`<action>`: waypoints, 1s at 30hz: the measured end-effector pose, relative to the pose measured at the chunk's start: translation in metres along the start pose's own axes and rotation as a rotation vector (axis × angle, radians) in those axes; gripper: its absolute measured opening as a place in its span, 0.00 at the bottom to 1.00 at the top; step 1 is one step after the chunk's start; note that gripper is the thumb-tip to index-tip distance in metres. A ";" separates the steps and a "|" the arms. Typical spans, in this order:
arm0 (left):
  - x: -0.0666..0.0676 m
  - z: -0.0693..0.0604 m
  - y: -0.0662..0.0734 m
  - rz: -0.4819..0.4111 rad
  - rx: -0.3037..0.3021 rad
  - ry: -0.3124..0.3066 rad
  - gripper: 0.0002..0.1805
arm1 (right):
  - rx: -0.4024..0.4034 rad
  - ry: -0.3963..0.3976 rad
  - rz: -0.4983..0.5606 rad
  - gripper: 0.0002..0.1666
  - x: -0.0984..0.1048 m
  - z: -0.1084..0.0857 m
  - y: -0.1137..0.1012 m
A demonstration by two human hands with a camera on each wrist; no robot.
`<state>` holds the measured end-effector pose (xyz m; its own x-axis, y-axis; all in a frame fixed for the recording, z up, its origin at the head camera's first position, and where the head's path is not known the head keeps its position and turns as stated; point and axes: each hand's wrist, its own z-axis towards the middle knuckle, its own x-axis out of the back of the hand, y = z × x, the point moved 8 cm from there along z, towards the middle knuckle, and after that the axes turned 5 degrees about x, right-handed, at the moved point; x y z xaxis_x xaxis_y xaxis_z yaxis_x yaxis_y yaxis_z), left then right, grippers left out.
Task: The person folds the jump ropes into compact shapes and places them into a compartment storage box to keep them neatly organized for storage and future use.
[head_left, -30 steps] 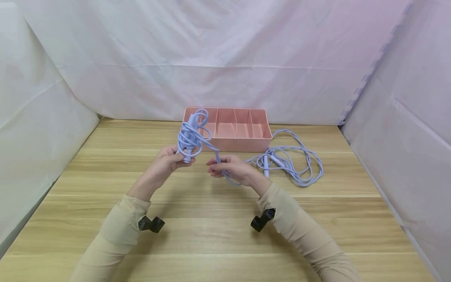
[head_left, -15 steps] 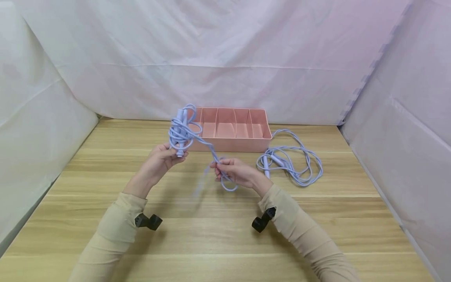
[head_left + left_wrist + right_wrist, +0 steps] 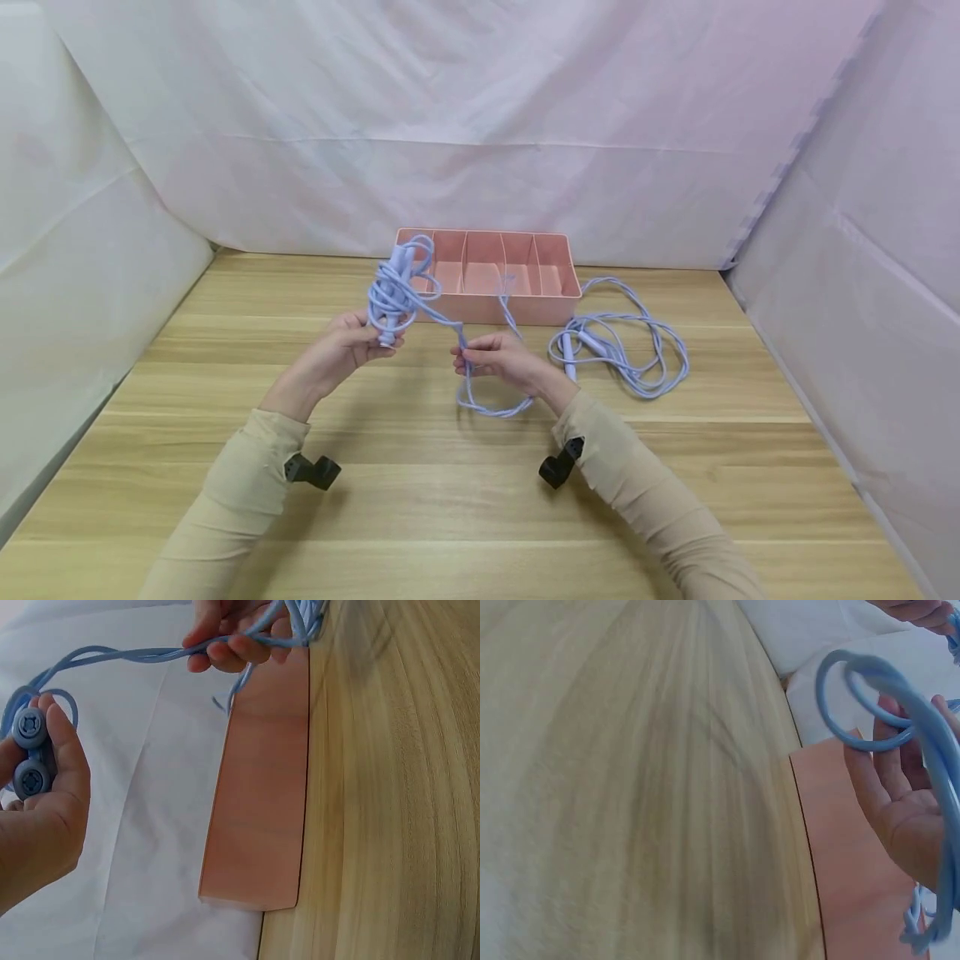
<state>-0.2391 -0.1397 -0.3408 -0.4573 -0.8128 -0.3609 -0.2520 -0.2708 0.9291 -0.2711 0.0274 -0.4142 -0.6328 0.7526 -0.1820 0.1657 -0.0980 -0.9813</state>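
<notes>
My left hand grips the paired handles of a light-blue jump rope, raised before the left end of a pink divided box. Several turns of cord wrap the handles. In the left wrist view, two round handle ends poke out between thumb and fingers. A twisted doubled length of cord crosses to my right hand, which pinches it between thumb and fingertips. Below that hand the cord loops down and back up; its far part, blurred, rises in front of the box.
Another light-blue jump rope lies loosely coiled on the wooden table, right of the box, with its two handles near the box's corner. White cloth walls enclose the back and sides.
The loose cord under my right hand has swung from left of it to the right and up before the box. My left hand shifted slightly left with the handles.
</notes>
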 end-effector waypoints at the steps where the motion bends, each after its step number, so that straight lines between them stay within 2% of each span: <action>1: -0.001 0.000 0.000 0.019 -0.002 -0.015 0.20 | 0.013 0.004 -0.053 0.18 0.001 0.001 -0.002; 7: -0.009 -0.003 0.001 0.133 -0.011 -0.113 0.15 | 0.123 -0.048 -0.341 0.12 -0.004 0.007 -0.017; 13: -0.013 -0.005 -0.002 0.222 0.022 -0.161 0.14 | 0.192 -0.070 -0.562 0.08 -0.007 0.012 -0.027; 20: -0.021 -0.004 -0.012 0.353 0.097 -0.225 0.10 | 0.219 -0.074 -0.686 0.08 -0.007 0.015 -0.038; 24: -0.026 -0.003 -0.018 0.423 0.117 -0.258 0.08 | 0.241 -0.058 -0.762 0.07 -0.005 0.018 -0.044; 30: -0.033 -0.003 -0.024 0.501 0.120 -0.334 0.07 | 0.354 0.003 -0.947 0.08 -0.003 0.018 -0.061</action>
<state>-0.2155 -0.1074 -0.3510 -0.7828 -0.6153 0.0932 -0.0229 0.1782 0.9837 -0.2928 0.0198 -0.3552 -0.3858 0.6227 0.6807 -0.6375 0.3534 -0.6846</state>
